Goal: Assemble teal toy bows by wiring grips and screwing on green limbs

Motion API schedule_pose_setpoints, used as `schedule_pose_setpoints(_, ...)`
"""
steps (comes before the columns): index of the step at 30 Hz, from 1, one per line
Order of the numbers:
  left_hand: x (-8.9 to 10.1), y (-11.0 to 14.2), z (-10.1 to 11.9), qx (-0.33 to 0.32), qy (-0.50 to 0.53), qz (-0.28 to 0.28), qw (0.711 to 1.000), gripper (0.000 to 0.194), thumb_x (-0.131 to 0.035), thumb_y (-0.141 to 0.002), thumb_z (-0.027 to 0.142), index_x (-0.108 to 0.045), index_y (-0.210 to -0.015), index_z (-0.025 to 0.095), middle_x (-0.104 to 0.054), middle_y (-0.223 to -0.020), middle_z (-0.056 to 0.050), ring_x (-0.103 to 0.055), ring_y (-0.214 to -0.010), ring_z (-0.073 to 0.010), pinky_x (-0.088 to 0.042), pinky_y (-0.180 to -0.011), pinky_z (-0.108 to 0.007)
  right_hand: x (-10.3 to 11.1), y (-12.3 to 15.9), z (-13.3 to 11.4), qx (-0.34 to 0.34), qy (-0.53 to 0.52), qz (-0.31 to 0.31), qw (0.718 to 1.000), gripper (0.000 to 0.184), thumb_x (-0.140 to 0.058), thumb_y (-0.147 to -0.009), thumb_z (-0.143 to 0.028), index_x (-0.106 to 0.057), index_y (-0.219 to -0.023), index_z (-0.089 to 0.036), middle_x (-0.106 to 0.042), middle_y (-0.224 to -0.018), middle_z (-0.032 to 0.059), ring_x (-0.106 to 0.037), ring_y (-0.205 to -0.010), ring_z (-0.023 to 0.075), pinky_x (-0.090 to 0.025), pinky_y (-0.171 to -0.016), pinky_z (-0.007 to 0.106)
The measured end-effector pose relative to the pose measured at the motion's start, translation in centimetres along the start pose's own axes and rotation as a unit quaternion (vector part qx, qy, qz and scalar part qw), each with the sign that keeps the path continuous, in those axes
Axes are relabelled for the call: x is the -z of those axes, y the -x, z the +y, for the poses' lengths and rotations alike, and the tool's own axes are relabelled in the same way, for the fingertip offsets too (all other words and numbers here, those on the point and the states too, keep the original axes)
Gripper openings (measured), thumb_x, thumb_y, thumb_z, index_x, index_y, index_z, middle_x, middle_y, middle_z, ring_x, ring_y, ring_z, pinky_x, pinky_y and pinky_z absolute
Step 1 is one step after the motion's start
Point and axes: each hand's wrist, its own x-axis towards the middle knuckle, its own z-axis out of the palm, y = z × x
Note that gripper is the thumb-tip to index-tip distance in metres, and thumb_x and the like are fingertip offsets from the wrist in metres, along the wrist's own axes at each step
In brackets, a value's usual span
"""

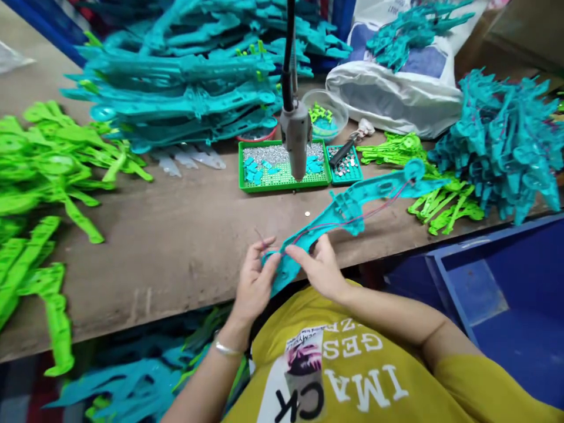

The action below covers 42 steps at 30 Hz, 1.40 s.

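Note:
Between both hands a long teal plastic shell [350, 202] slants over the table's front edge, its far end up to the right. A thin pinkish-purple wire [341, 223] runs along its inner side. At the near end, my left hand [257, 273] pinches the rim with thumb and fingers, where a loose bit of wire sticks up. My right hand [321, 265] grips the same part from below, thumb pressed on the wire. Above the shell hangs a grey screwdriver-like tool [296, 141] on a black cord. What lies under the right fingers is hidden.
Behind stand a green tray [284, 187] of screws and teal bits, a small teal tray [352, 175] of metal discs and a clear tub [326, 111]. Teal shells [185, 100] pile at the back, wired ones [502, 147] at right, green parts [48, 153] at left.

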Motion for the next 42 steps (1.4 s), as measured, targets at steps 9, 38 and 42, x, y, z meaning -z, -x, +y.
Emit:
schedule_pose_setpoints(9, 8.3, -1.7, 0.0, 0.106, -0.121, -0.029, 0.987, 0.084, -0.080, -0.069, 0.072, -0.052, -0.128, 0.018, -0.066, -0.089, 0.000, -0.060, -0.068, -0.0128, -0.049, -0.061, -0.024, 3.8, -0.9, -3.0, 0.018, 0.337, -0.350, 0.874, 0.015, -0.060, -0.091, -0.019, -0.074, -0.098, -0.020, -0.079, -0.096, 0.0049, -0.073, -0.088, 0.0174, -0.057, -0.084, 0.033)
schedule_pose_setpoints(38, 3.5, -2.1, 0.9, -0.287, -0.550, -0.043, 0.783, 0.039, -0.048, -0.103, 0.036, -0.063, -0.134, 0.018, -0.068, -0.110, -0.012, -0.064, -0.100, -0.0285, -0.053, -0.087, -0.041, 9.8, -6.9, -4.4, 0.091, 0.347, 0.003, 0.934, 0.011, -0.068, -0.068, -0.021, -0.076, -0.075, -0.019, -0.077, -0.072, 0.0017, -0.067, -0.061, 0.0138, -0.053, -0.062, 0.026)
schedule_pose_setpoints(42, 3.8, -1.1, 2.2, -0.313, -0.568, -0.012, 0.761, 0.037, -0.049, -0.103, 0.034, -0.064, -0.133, 0.018, -0.068, -0.107, -0.011, -0.064, -0.095, -0.0281, -0.053, -0.084, -0.041, 8.4, -6.9, -4.2, 0.110, 0.362, 0.011, 0.925, 0.011, -0.064, -0.070, -0.018, -0.074, -0.075, -0.020, -0.077, -0.073, 0.0013, -0.067, -0.061, 0.0141, -0.053, -0.062, 0.027)
